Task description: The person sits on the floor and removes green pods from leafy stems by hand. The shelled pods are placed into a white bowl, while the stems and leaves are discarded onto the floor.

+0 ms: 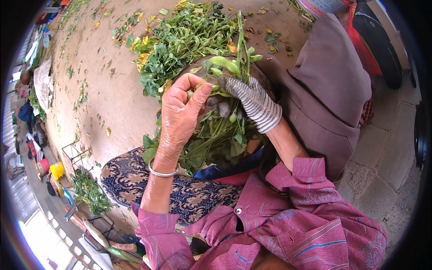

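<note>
My bare left hand (184, 104), with a bracelet at the wrist, pinches a green bean pod between thumb and fingers. Beside it, my right hand (248, 98), in a striped grey knitted glove with dark fingers, grips an upright green bean stem (240, 44) that bears plump pods (226, 64). The two hands nearly meet at the pods. Below them, leafy bean stalks (216, 138) lie across my lap. Partly hidden behind the hands is the rim of a dark round container (261, 76). Its contents are mostly covered.
A heap of bean plants (189, 40) lies on the floor ahead. Scattered leaves dot the floor (111, 91). A knee in brown trousers (330, 64) rises at the right, near a printed bucket (320, 5) and a red bag (366, 50). At the left stands a wire frame (76, 152).
</note>
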`<state>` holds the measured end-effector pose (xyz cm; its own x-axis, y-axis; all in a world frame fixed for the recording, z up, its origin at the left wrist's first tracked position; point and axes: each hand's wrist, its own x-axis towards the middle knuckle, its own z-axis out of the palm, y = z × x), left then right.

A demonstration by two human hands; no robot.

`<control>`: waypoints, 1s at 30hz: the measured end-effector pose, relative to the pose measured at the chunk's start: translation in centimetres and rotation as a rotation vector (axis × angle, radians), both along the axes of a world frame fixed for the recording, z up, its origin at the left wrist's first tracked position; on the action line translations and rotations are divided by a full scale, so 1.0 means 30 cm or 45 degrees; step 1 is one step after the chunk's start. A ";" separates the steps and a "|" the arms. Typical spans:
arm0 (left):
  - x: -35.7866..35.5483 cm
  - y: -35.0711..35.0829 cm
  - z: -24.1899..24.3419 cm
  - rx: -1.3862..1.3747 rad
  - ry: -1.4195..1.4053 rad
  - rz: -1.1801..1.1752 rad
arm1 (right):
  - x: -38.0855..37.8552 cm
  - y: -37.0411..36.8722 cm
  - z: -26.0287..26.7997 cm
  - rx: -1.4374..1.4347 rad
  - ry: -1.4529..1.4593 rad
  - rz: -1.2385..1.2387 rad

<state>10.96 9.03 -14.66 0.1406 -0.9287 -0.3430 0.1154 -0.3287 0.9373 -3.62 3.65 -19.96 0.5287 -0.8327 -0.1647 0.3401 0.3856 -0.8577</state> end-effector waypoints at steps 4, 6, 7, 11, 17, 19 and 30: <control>0.018 -0.018 0.011 0.034 0.070 -0.094 | -0.021 -0.001 -0.029 -0.237 0.129 0.102; 0.010 -0.025 0.034 0.011 0.002 -0.158 | -0.025 -0.003 -0.043 -0.425 0.243 0.131; 0.018 -0.028 0.032 -0.006 -0.028 -0.206 | -0.024 -0.002 -0.043 -0.411 0.217 0.120; 0.004 -0.015 0.015 -0.037 0.165 -0.158 | -0.024 0.003 -0.021 -0.148 0.117 0.114; -0.015 0.001 0.019 -0.207 -0.219 -0.168 | -0.017 0.002 -0.002 -0.036 0.181 0.137; -0.004 -0.001 0.022 -0.179 -0.161 -0.166 | -0.022 0.003 0.048 -0.059 0.286 0.173; 0.014 0.000 -0.019 -0.020 0.271 -0.054 | -0.019 0.002 0.029 -0.245 0.436 0.135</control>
<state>11.37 9.03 -15.24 0.0275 -0.9378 -0.3462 0.2977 -0.3229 0.8984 -4.18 3.70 -19.07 0.5547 -0.8094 -0.1929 -0.0108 0.2248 -0.9743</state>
